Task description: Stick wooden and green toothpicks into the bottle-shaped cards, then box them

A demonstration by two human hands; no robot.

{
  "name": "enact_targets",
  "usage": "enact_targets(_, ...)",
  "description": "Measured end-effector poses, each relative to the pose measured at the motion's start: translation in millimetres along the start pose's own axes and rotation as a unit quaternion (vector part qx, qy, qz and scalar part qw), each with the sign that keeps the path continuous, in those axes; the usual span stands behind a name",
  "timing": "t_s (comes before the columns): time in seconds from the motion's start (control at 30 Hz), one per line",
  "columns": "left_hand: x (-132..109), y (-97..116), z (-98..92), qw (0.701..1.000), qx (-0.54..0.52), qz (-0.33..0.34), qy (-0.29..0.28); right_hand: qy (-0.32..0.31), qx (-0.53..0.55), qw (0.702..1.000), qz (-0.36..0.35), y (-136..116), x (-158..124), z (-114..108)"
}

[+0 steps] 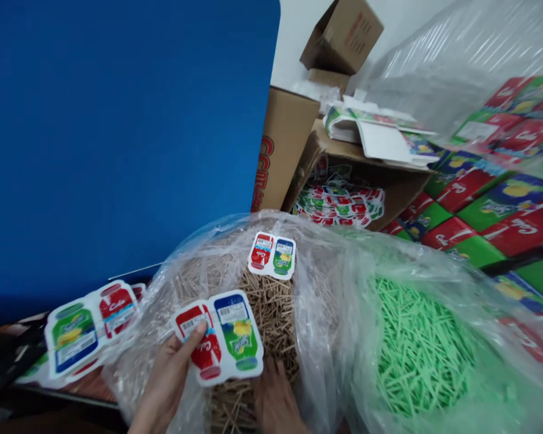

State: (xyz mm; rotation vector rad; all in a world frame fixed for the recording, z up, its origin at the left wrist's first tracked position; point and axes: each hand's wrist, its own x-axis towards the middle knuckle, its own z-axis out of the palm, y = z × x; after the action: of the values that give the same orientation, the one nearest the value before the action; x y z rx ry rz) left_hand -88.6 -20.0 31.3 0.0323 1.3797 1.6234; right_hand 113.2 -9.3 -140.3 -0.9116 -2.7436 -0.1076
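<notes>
My left hand [167, 377] is closed on a white die-cut card [219, 337] printed with a red cola bottle and a blue-green lemon-lime bottle, thumb pressed on its red half. My right hand [274, 398] lies just under that card, fingers down in a pile of thin brown sticks [271, 301] inside a clear plastic bag [326, 277]; its fingertips are partly hidden. A second, smaller printed card [272, 255] rests on the sticks farther back.
A bag of green sticks [416, 349] sits to the right. More printed cards [88, 328] lie stacked at left. Open cardboard boxes [344, 199] with cards stand behind, printed cartons [493, 193] at right, and a blue panel [117, 132] fills the left.
</notes>
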Motion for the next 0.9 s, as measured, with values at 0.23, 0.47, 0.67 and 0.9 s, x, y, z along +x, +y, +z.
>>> enact_targets(0.23, -21.8, 4.7, 2.3, 0.994, -0.053, -0.080, -0.049, -0.070, 0.124, 0.990, 0.021, 29.8, 22.7, -13.0)
enact_targets(0.47, -23.0, -14.7, -23.2, 0.986, -0.077, -0.131, -0.069, -0.100, 0.428, 0.868, 0.233, 25.6, 59.4, -85.4)
enact_targets(0.67, -9.5, -31.7, -32.5, 0.980, -0.086, -0.063, -0.168, -0.039, 0.662, 0.700, 0.266, 33.2, 70.2, -92.9)
enact_targets(0.9, 1.2, -32.5, 7.4, 0.967, 0.002, -0.081, -0.240, -0.005, 0.747, 0.571, 0.341, 25.7, 65.5, -68.2)
